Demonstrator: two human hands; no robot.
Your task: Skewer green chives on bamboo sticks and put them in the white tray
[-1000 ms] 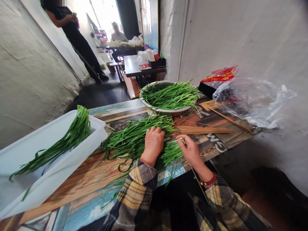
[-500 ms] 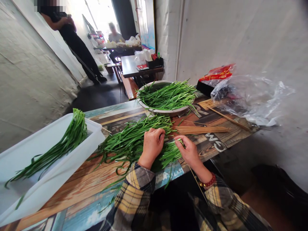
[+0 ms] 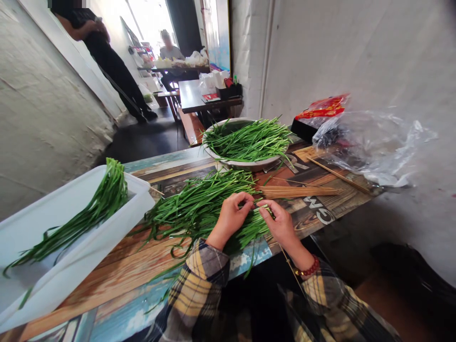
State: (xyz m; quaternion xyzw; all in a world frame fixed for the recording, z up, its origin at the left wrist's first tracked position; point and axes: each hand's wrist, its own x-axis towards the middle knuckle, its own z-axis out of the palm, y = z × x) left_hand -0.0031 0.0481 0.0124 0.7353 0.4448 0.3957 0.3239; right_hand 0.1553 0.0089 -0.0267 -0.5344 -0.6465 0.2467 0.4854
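My right hand [image 3: 280,223] is closed on the pale stem ends of a small bunch of garlic chives [image 3: 252,230], whose leaves trail toward the table's near edge. A thin bamboo stick [image 3: 289,263] slants out below this hand toward my sleeve. My left hand [image 3: 233,213] pinches close beside the right fingertips; what sits between its fingers is too small to make out. Just beyond and left of it lies a loose heap of garlic chives [image 3: 195,202]. To the right of the heap is a bundle of bamboo skewers [image 3: 299,191].
A metal bowl [image 3: 242,166] full of chives stands behind the heap. At left, a white plastic tub [image 3: 89,247] holds a chive bunch [image 3: 96,209]. A clear plastic bag [image 3: 377,147] and black box [image 3: 302,129] lie at right. One person stands, another sits farther back.
My left hand has moved right, from the chive heap up to my right fingertips, its fingers now pinched. The right hand has stayed in place, holding the chives.
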